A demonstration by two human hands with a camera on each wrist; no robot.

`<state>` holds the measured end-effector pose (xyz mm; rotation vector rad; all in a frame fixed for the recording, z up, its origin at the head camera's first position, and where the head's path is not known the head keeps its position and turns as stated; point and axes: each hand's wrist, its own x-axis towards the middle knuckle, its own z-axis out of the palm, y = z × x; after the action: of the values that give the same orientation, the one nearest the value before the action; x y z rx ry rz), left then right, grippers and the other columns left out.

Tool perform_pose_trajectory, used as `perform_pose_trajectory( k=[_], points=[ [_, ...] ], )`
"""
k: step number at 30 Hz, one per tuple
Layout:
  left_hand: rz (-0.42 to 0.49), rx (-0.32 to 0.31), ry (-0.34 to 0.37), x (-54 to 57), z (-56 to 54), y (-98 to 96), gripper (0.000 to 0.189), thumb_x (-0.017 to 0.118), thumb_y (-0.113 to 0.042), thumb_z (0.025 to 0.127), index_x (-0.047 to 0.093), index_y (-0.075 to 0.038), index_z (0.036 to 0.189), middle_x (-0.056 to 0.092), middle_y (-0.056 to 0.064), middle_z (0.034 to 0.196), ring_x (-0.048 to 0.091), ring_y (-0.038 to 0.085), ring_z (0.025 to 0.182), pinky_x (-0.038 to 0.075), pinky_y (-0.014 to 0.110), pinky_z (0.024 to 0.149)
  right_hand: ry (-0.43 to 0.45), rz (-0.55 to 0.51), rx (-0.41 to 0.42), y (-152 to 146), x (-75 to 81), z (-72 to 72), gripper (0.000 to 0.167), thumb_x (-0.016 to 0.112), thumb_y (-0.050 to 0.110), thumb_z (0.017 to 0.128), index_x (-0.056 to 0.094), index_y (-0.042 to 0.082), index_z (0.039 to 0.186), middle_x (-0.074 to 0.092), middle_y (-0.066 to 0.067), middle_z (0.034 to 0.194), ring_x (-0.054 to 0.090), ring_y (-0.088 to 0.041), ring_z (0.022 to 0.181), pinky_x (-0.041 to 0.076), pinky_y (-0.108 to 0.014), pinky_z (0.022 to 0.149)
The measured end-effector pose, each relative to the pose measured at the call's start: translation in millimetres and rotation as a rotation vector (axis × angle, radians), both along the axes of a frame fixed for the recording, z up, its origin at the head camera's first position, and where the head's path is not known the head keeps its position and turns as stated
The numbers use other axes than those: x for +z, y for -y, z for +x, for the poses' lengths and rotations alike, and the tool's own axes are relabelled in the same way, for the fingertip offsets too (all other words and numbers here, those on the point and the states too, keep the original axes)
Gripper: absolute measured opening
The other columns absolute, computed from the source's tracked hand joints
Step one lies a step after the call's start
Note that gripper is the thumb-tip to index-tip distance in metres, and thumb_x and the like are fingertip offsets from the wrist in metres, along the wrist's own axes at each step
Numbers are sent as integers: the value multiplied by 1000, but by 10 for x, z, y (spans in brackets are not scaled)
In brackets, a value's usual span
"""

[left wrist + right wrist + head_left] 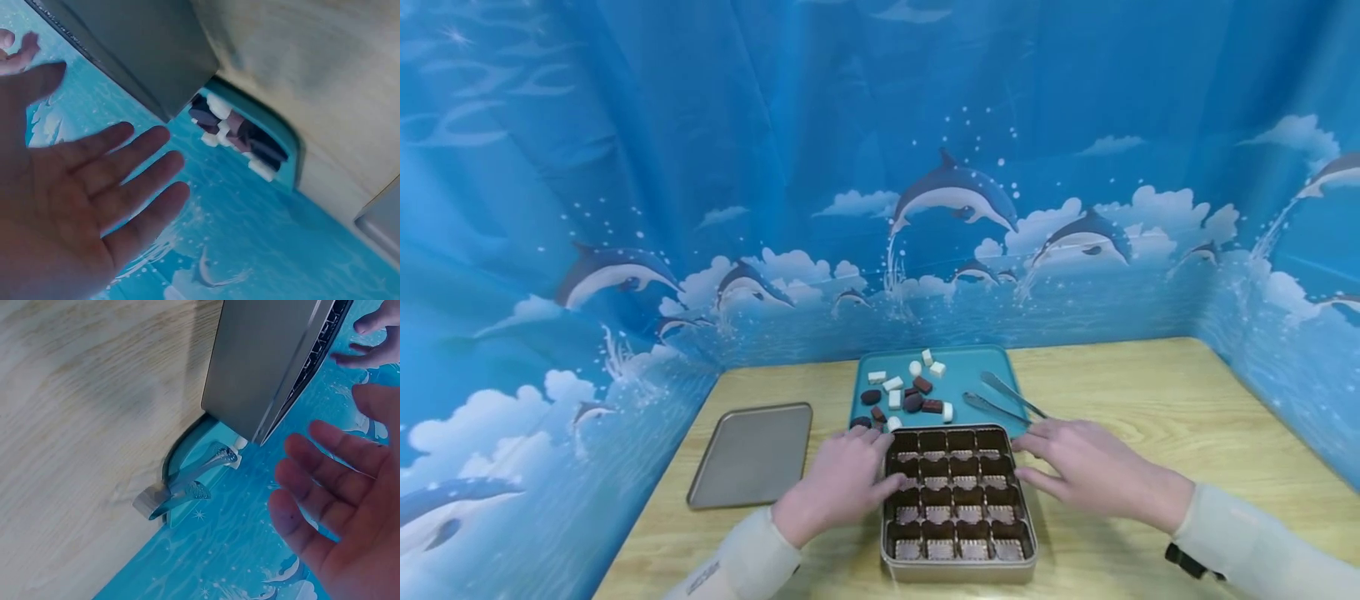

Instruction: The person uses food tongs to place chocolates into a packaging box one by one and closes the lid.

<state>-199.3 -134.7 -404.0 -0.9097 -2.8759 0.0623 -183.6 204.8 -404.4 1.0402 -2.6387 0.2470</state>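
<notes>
A metal tin (958, 572) stands in front of me, with a brown plastic insert (953, 503) split into several square compartments, none holding a piece. My left hand (842, 475) is at the tin's left side, fingers extended, its thumb overlapping the rim in the head view. On the opposite side my right hand (1090, 467) has its loosely bent fingertips close to the right rim. In the left wrist view, the left hand (106, 194) shows its palm and spread fingers beside the tin's wall (144, 56). The right wrist view likewise shows the right hand (337, 481) gripping nothing.
Behind the tin lies a blue tray (962, 367) with several dark brown pieces (913, 403) and white pieces (892, 383), likely chocolates by their look. Metal tongs (187, 481) rest over the tray's right edge. A flat metal lid (752, 458) lies left on the wooden table (1120, 383).
</notes>
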Motion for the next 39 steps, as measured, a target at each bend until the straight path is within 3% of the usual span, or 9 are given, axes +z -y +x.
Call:
perform_pose_trajectory(
  k=[2,4,7,10,14,20,25,35,39],
  points=[
    [58,42,-5,-24,8,36,39,63,-47,95,69,-9,105,70,0,84,63,14,71,53,29,61,41,-10,-8,34,-9,-14,23,69,39,94,73,17,97,74,4,92,65,-5,73,57,-28,65],
    [116,92,34,-55,24,70,30,66,-41,95,67,-12,87,59,-6,67,50,8,55,42,24,49,91,-14,-15,74,-27,-25,22,68,41,95,70,21,85,69,12,80,54,2,61,48,-21,55],
    [147,151,82,-124,53,112,34,63,-41,96,60,-17,71,51,-9,58,42,6,47,35,25,45,169,-10,-16,131,-79,-27,27,65,44,96,64,25,77,56,19,67,41,5,54,39,-19,50],
    [134,171,102,-201,76,131,42,60,-44,97,50,-22,63,45,-10,53,39,7,45,32,27,43,232,-6,-27,159,-140,-7,30,64,45,96,60,26,73,45,21,61,37,4,51,36,-19,50],
    [161,160,129,-287,84,131,44,58,-40,99,45,-23,60,41,-10,51,39,8,45,32,27,44,294,-6,-39,166,-200,29,30,66,41,95,60,27,70,41,20,57,35,3,48,36,-18,49],
    [201,134,150,-332,101,103,35,54,-29,101,51,-19,67,46,-6,57,43,9,50,38,28,47,328,-47,-2,209,-236,37,30,65,30,97,60,25,68,39,19,55,32,5,46,36,-17,48],
    [185,133,88,-365,87,37,29,51,-28,102,57,-15,76,49,-4,61,47,11,52,40,30,47,346,-65,-30,199,-218,19,36,65,25,96,51,26,63,38,17,54,32,5,44,34,-16,44],
    [168,124,-40,-431,87,65,28,53,-22,100,56,-14,73,50,-3,58,51,15,50,37,29,42,337,-38,-41,253,-210,4,38,65,29,96,48,26,63,38,17,55,32,3,47,35,-18,47],
    [172,126,-39,-442,117,124,28,53,-21,101,55,-13,74,48,-3,58,49,14,48,36,28,41,342,-33,-37,319,-215,-5,40,65,29,96,46,26,62,37,17,55,31,3,47,34,-18,47]
  ],
)
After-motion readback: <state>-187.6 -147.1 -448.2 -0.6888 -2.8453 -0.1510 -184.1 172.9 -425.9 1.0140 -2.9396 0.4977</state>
